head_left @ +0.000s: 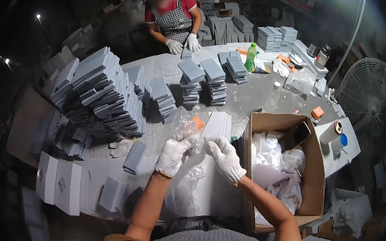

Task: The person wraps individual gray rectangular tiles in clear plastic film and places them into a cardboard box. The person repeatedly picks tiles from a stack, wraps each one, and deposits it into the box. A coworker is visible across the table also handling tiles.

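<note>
Bare table (256, 98) lies open ahead of the hands. Grey box stacks (102, 94) wall the left, a cardboard box (315, 164) blocks the right, short stacks (191, 81) stand beyond.

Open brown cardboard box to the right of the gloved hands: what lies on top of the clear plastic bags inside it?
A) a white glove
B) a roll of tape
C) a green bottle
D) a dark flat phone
D: a dark flat phone rests on the clear plastic bags inside the open brown cardboard box.
</note>
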Demonstrator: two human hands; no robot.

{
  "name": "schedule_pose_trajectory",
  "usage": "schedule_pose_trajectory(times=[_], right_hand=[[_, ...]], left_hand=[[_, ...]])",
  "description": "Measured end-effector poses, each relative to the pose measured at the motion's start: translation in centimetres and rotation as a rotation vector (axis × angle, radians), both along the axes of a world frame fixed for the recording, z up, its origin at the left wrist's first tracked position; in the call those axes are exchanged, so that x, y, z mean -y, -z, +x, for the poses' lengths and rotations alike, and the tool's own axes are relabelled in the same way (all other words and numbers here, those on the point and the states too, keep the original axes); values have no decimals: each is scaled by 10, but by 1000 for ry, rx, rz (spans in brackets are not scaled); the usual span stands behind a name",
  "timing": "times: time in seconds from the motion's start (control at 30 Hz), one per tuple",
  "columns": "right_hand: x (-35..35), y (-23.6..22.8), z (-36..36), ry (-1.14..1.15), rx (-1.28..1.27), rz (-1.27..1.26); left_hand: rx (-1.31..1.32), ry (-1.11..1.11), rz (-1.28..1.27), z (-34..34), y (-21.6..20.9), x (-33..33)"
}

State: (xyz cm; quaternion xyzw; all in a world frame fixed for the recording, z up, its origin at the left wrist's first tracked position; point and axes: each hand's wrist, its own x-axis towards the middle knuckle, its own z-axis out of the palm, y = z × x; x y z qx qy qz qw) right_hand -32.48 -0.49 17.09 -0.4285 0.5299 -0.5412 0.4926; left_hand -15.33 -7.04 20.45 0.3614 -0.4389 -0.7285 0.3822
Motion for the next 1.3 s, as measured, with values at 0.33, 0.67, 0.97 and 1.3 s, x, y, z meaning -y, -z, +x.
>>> schedule_pose_trajectory(times=[0.33, 0.67, 0.97, 1.3], right_hand=[[-10, -17, 9, -99, -8, 0], [1, 3, -6, 80, 232, -97], [-10, -31, -123, 225, 803, -85], [-104, -34, -189, 182, -97, -116]], left_hand=[[-45, -6, -72, -8, 3, -14], [-374, 42, 145, 23, 28, 7], [-71, -524, 182, 91, 90, 38], [-119, -1051, 118, 161, 138, 30]])
